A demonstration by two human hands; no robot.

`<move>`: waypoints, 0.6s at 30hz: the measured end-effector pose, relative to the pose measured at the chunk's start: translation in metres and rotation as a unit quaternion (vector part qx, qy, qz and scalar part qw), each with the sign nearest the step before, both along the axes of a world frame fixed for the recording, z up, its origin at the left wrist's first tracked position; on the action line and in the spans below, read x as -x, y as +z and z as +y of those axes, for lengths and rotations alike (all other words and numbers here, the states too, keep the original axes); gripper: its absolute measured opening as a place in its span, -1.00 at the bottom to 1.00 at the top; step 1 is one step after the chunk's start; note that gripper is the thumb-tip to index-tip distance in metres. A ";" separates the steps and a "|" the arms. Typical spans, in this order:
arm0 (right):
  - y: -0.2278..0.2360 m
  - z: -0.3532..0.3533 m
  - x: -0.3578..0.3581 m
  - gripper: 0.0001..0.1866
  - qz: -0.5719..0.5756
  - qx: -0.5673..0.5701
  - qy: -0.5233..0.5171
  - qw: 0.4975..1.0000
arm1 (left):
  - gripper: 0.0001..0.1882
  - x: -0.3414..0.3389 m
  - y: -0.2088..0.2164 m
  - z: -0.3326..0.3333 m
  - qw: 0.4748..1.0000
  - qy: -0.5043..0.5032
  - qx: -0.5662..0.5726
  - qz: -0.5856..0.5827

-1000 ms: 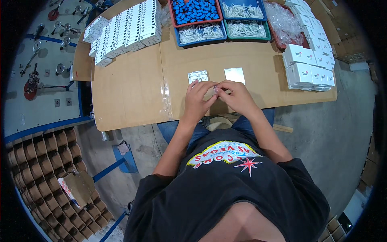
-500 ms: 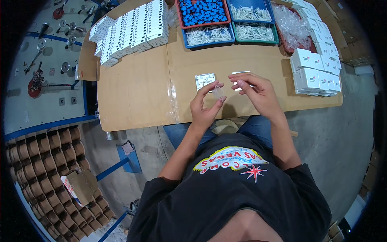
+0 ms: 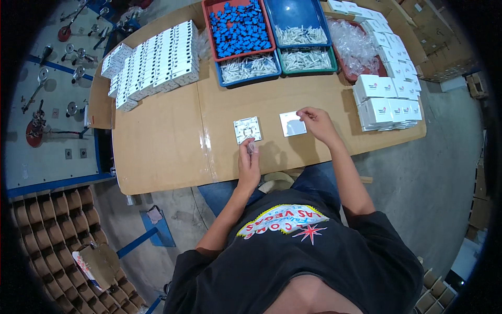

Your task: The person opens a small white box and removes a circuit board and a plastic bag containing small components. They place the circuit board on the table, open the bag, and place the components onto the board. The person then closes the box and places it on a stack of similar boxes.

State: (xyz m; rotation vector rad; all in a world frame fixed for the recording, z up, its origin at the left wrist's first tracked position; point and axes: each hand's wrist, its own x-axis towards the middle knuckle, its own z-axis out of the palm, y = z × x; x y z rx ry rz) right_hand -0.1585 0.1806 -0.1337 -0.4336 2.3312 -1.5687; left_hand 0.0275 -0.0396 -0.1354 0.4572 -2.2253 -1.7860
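Head view: clear piece held in left fingers, right fingertips at corner of plain plate

Left hand [image 3: 248, 163]: thumb and fingers closed together on a small clear plastic piece [image 3: 252, 147], part of which shows at the fingertips. The piece is located just below the lower edge of a white square frame [image 3: 247, 129] with fittings on its face; contact between the two cannot be determined. Right hand [image 3: 317, 123]: fingers bent, thumb near the index finger, tips over the upper right corner of a plain white square plate [image 3: 291, 125]. Whether these fingers grip the plate or merely rest against it cannot be confirmed.

Both forearms extend forward from the lower edge. The left hand is upright in view, its fingers pointing away from the body; the right hand angles inward to the left.

Frame and plate lie apart, side by side, on a cardboard-covered table [image 3: 157, 137]. Beyond them stand a red tray [image 3: 214, 7] of blue parts, two blue trays [image 3: 295, 13] and a green tray [image 3: 309, 72] of white pieces. Rows of white units [image 3: 157, 67] stand at left, stacked white boxes [image 3: 387, 99] at right. The fingertips obscure the plate's corner.
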 end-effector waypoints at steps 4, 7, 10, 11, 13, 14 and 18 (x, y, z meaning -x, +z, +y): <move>-0.009 0.004 0.061 -0.76 0.092 -0.036 -0.058 0.993 | -0.64 -0.005 -0.010 0.001 0.999 -0.019 0.030 -0.016; -0.017 0.000 0.119 -0.77 0.175 -0.076 -0.111 0.975 | -0.61 -0.003 -0.020 0.003 0.998 -0.025 0.051 0.007; -0.013 -0.016 0.161 -0.78 0.204 -0.123 -0.146 0.960 | -0.58 0.001 -0.032 0.000 0.991 -0.034 0.121 0.039; -0.017 -0.018 0.176 -0.77 0.212 -0.144 -0.144 0.956 | -0.57 0.003 -0.032 -0.001 0.986 -0.040 0.152 0.048; -0.020 -0.029 0.193 -0.77 0.226 -0.182 -0.134 0.947 | -0.56 0.006 -0.030 -0.002 0.979 -0.032 0.192 0.056; -0.020 -0.035 0.194 -0.77 0.229 -0.184 -0.125 0.948 | -0.56 0.007 -0.029 -0.004 0.975 -0.026 0.212 0.058; -0.013 -0.079 0.182 -0.77 0.237 -0.121 -0.057 0.962 | -0.56 0.005 -0.043 -0.014 0.964 -0.014 0.252 0.079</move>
